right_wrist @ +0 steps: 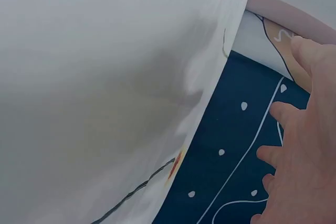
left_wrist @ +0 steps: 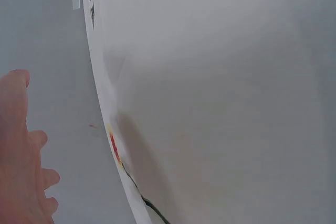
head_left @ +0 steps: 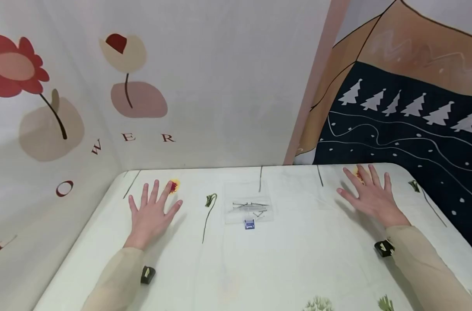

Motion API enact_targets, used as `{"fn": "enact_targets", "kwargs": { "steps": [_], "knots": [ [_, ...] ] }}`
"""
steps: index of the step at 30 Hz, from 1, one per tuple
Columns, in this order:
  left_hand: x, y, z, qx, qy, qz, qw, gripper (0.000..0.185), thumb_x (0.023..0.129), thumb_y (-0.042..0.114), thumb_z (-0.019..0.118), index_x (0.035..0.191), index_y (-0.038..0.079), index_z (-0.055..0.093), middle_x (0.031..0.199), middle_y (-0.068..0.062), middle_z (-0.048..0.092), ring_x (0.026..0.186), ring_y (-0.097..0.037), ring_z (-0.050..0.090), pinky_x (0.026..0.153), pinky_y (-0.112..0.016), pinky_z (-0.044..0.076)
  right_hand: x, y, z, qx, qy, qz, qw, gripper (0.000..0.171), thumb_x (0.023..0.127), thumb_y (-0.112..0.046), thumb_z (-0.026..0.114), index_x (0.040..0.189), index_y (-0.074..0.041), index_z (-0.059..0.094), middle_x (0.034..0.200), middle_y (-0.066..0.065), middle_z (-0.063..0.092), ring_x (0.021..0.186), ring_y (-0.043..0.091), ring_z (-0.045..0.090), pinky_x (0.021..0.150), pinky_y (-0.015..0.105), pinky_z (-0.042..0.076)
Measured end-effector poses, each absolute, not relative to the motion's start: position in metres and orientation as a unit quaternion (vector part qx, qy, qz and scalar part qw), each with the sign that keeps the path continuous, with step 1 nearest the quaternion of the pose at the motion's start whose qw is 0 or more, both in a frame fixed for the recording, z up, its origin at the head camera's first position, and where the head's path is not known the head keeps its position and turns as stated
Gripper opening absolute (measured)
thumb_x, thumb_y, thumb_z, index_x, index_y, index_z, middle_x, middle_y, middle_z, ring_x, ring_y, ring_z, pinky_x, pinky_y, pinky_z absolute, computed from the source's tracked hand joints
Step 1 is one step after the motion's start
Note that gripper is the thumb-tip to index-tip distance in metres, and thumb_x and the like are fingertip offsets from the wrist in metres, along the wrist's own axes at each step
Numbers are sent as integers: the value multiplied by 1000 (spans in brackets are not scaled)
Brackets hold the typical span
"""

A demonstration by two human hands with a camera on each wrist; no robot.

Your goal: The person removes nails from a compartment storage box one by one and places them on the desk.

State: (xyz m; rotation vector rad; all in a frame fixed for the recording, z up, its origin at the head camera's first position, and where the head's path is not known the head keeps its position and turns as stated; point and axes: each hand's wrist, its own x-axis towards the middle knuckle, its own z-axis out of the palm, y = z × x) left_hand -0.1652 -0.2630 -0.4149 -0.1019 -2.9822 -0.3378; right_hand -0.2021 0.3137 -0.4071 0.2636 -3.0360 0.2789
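Resting flat, your left hand (head_left: 150,216) and right hand (head_left: 370,196) hold nothing, fingers spread on the tablecloth (head_left: 298,259). Between them lies the clear bag of nails (head_left: 249,209), its blue clip (head_left: 249,224) at the near edge, somewhat closer to your left hand.

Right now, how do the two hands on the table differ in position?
The left hand lies nearer the small clear plastic bag; the right hand lies farther from it, towards the table's back edge. Left fingers point straight ahead; right fingers angle leftward. Both rest flat, fingers spread, holding nothing.
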Motion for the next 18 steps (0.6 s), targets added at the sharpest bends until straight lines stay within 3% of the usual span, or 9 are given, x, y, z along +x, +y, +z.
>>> {"fn": "enact_targets", "kwargs": {
  "steps": [10, 18],
  "knots": [
    [-168, -249, -416, -50, -989, -126, 61, 77, 96, 64, 35, 155, 18, 21, 159, -20, 10, 144, -40, -7, 103, -65, -18, -204, 305, -405, 98, -990, 95, 45, 76, 96, -61, 37, 153, -12, 26, 156, 27, 10, 143, 44, -7, 104, 67, -12],
    [-174, -227, -416, -76, -990, -115, 40, 75, 96, 62, 38, 156, 20, 21, 158, -20, 16, 144, -41, 0, 104, -66, -14, -211, 291, -406, 155, -979, 123, 40, 66, 101, -51, 38, 151, -10, 31, 153, 30, 18, 142, 45, -1, 107, 67, 0]
  ]
}}
